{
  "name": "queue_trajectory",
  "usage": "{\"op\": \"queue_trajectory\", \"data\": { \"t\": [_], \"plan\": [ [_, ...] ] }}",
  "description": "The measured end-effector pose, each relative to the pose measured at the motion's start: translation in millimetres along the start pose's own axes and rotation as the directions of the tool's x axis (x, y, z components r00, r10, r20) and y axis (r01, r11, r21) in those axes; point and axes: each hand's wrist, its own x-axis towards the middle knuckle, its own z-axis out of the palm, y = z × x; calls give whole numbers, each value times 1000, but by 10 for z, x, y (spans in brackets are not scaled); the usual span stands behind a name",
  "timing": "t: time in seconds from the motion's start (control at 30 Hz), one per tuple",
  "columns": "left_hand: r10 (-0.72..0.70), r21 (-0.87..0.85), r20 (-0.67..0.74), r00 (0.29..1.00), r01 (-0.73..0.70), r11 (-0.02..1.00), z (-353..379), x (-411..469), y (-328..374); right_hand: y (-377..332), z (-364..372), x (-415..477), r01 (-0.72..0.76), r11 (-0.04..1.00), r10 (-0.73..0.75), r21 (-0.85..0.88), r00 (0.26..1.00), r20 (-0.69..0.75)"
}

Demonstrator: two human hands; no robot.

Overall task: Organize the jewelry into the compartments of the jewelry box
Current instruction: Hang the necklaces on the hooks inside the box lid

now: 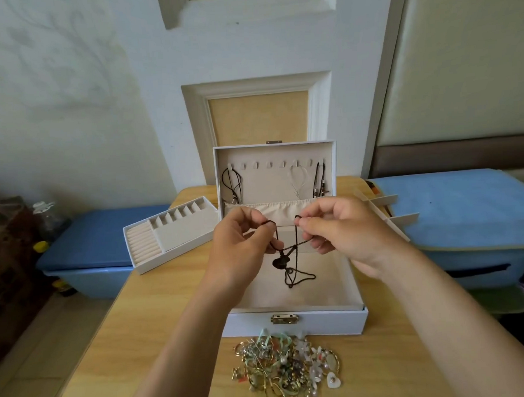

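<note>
Soft, even daylight lit the room brightly, with no glare. Faint branching shadows mottled the wall (59, 66) at upper left; shadows on the counter (168, 294) were weak. The necklace (280, 261) looked sharp at centre, while wide-angle distortion bowed and smeared the frame edges.

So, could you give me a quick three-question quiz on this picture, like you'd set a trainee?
1. True or false: the left hand and the right hand both pinch the dark cord necklace above the open jewelry box.
2. Where does the removed ring tray lie? A) inside the box B) on the table, left of the box C) on the floor.
3. Fill in: the tangled jewelry pile lies on the table, just in ___ of the box's latch.
Key: 1 true; 2 B; 3 front.
</note>
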Motion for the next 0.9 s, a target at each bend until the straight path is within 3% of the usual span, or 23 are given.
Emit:
{"op": "queue_trajectory", "data": {
  "t": [0.23,0.4,0.63,0.9],
  "plan": [
    [22,-12,7,1000,-22,1000,-9,-15,29,-26,3,0,226,934,-216,-275,974,67],
    [7,21,119,993,-9,1000,-34,-13,35,16,18,57,303,901,-301,-311,952,56],
    [11,-5,170,985,-10,1000,-33,-8,36,49,54,94,352,864,-367,-360,930,27],
    [83,89,150,985,-97,991,-22,11,52,36,73,63,329,900,-331,-286,943,43]
  ]
}}
